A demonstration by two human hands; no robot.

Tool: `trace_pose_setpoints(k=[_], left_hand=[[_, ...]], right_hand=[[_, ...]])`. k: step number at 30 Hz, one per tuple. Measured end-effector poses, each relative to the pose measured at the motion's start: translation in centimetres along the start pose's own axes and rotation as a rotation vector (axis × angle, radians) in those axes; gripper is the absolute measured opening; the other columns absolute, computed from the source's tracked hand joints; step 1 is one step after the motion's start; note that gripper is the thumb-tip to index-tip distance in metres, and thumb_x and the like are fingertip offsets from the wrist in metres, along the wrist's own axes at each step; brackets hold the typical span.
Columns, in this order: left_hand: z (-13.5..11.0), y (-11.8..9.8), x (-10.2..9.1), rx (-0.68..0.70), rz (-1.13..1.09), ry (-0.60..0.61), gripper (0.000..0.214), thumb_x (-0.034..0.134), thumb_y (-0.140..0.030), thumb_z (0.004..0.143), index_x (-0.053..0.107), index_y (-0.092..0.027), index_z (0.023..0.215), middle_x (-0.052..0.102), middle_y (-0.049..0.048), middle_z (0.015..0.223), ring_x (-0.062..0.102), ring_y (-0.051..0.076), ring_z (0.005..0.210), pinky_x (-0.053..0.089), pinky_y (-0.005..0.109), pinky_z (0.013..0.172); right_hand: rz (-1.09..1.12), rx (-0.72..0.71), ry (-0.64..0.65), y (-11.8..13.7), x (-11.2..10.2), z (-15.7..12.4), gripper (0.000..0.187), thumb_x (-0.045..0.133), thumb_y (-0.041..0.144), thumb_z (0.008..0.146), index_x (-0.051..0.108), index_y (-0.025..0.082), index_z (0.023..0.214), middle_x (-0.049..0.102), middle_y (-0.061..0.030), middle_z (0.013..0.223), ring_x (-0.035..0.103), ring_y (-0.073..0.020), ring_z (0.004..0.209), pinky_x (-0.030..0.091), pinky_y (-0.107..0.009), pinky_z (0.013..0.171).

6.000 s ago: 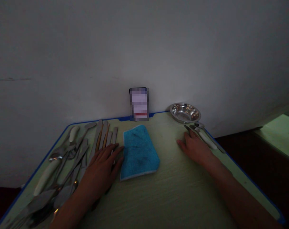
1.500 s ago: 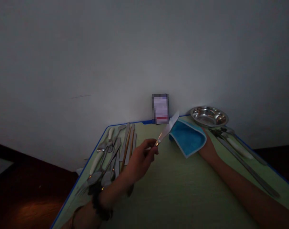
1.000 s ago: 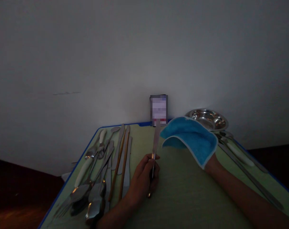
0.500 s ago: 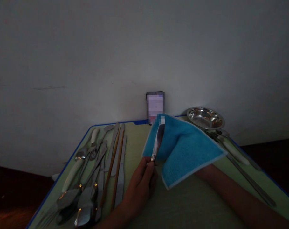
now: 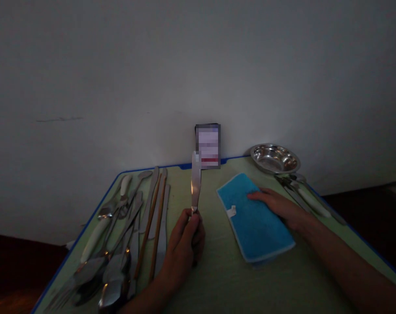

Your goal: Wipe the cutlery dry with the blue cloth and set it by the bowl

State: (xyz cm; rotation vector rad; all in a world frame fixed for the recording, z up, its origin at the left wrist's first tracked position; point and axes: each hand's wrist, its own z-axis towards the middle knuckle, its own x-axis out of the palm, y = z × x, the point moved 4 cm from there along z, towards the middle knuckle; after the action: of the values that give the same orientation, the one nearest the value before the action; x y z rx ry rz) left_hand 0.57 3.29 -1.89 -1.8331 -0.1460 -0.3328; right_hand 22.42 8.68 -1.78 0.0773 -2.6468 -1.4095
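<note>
My left hand (image 5: 186, 242) is closed round the handle of a metal table knife (image 5: 195, 183), whose shiny blade points up and away from me. To the right of it, my right hand (image 5: 278, 205) grips a blue cloth (image 5: 255, 222) with a pale edge and a small white label. The cloth is folded over and held apart from the knife. My right thumb lies on top of the cloth, while the other fingers are partly hidden. Left of my left hand lie wooden chopsticks (image 5: 157, 226) among several knives, spoons and forks.
A phone (image 5: 208, 146) with a blurred screen leans on the wall behind the table (image 5: 217, 279). At the back right stands a shallow steel bowl (image 5: 275, 159). White-handled cutlery (image 5: 310, 200) lies in front of it, by the table's blue right edge.
The cloth has come away from the knife blade to the right and is now folded, with my right hand showing on it. The knife has tipped more upright and moved slightly left.
</note>
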Motion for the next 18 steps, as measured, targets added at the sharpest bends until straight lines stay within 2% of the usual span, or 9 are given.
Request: trace_pose_setpoints(k=[4,7,12,15,18], left_hand=[[0.0,0.3,0.3,-0.029,0.06,0.064,0.024,0.039,-0.041,0.087,0.037,-0.021,0.073,0.033,-0.0108,0.049,0.022,0.003,0.031,0.021,0.011,0.027],[-0.3,0.6,0.7,-0.066,0.262,0.163,0.025,0.037,-0.043,0.087,0.044,-0.02,0.08,0.038,-0.0099,0.047,0.026,0.003,0.028,0.021,0.011,0.026],[-0.7,0.5,1.1,-0.015,0.579,0.233,0.033,0.033,-0.043,0.089,0.051,-0.017,0.083,0.043,-0.0075,0.042,0.039,0.006,0.032,0.029,0.013,0.032],[-0.7,0.4,1.2,0.026,0.617,0.226,0.036,0.029,-0.043,0.09,0.052,-0.017,0.082,0.042,-0.008,0.04,0.039,0.007,0.03,0.03,0.014,0.031],[-0.6,0.3,1.2,0.03,0.639,0.232,0.036,0.029,-0.043,0.09,0.052,-0.017,0.081,0.041,-0.0082,0.038,0.04,0.008,0.029,0.029,0.015,0.031]], right_hand=[[0.165,-0.087,-0.04,-0.4,1.2,0.1,0.035,0.067,0.032,0.065,0.06,0.02,0.097,0.069,-0.0082,0.088,0.065,-0.0224,0.07,0.051,-0.04,0.069],[0.369,-0.181,-0.018,-0.6,2.4,0.3,0.033,0.064,0.027,0.067,0.058,0.022,0.099,0.07,-0.0043,0.089,0.065,-0.0209,0.075,0.05,-0.037,0.072],[0.58,-0.022,0.146,-1.5,4.3,-0.1,0.029,0.053,0.042,0.071,0.062,0.02,0.087,0.07,-0.004,0.075,0.064,-0.0236,0.08,0.048,-0.039,0.076],[0.603,-0.082,0.187,-1.3,4.6,-0.4,0.026,0.048,0.04,0.07,0.063,0.02,0.077,0.068,-0.0032,0.066,0.064,-0.0236,0.078,0.048,-0.039,0.075],[0.508,-0.142,0.23,-1.5,4.9,-0.6,0.016,0.055,0.03,0.068,0.063,0.02,0.078,0.067,-0.0004,0.065,0.064,-0.0192,0.069,0.048,-0.036,0.073]])
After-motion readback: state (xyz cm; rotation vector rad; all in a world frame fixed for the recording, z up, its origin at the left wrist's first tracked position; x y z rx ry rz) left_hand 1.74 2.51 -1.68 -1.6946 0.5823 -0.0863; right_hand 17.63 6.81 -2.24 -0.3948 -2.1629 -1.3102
